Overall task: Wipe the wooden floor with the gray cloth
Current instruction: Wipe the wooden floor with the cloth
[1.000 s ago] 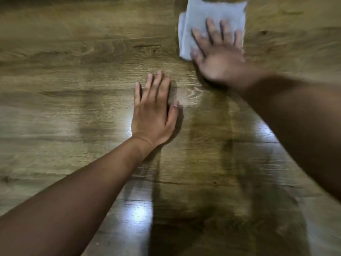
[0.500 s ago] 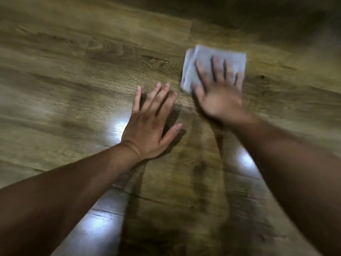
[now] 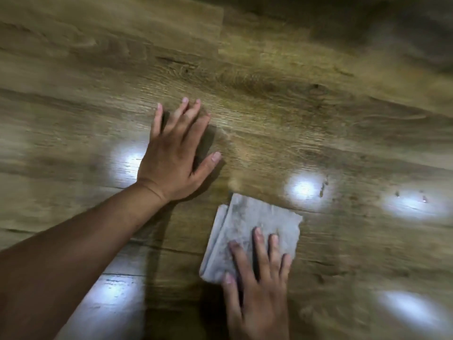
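Wood-plank floor [image 3: 306, 99], glossy with glare spots. Folded cloth [image 3: 259, 224] at 5 o'clock, pinned flat under right hand [image 3: 257, 290], fingers spread, no pinch. Left hand [image 3: 171, 158] open, braced on floor at 10 o'clock of cloth. Cloth looks soft, light, likely bunches; press through centre.

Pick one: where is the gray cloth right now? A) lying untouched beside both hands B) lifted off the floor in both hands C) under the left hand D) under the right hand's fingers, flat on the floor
D: the right hand lies with spread fingers on top of the folded gray cloth, pressing it to the wooden floor, while the left hand rests bare on the boards, apart from the cloth.
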Demonstrator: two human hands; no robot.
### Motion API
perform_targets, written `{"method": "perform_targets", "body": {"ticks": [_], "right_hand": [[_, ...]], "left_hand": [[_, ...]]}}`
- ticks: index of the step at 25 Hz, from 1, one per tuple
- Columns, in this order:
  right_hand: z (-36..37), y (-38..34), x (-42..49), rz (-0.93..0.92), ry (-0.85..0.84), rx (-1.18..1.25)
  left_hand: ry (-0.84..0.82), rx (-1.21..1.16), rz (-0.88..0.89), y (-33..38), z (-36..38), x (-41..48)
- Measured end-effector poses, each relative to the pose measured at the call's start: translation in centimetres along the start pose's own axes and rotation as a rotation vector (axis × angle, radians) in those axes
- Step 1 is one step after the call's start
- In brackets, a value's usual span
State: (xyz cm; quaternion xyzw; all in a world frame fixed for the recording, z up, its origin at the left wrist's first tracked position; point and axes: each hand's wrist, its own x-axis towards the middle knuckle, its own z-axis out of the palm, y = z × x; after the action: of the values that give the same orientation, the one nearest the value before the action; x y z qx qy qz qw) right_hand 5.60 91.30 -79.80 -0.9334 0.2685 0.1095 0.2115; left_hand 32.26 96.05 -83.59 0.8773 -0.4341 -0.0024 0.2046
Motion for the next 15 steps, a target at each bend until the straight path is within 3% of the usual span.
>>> {"method": "perform_targets", "body": {"ticks": [3,6,9,12,15], "right_hand": [[-3.2,2.3,9.6,0.084,-0.001,-0.072],[-8.6,6.6,26.2,0.056,0.192,-0.219],[-13.7,9.7,36.6,0.043,0.005,-0.341],[-13.6,10.2,35.1,-0.027,-0.097,-0.364],[-9.3,12.2,19.5,-0.12,-0.016,-0.374]], "left_hand": [[-0.057,0.075,-0.005,0.1,0.2,0.4],[-0.079,0.061,-0.049,-0.1,0.4,0.4],[-0.073,0.048,-0.022,-0.5,0.6,0.4],[-0.052,0.016,-0.029,-0.8,0.7,0.5],[-0.04,-0.079,-0.076,-0.8,0.7,0.6]]}}
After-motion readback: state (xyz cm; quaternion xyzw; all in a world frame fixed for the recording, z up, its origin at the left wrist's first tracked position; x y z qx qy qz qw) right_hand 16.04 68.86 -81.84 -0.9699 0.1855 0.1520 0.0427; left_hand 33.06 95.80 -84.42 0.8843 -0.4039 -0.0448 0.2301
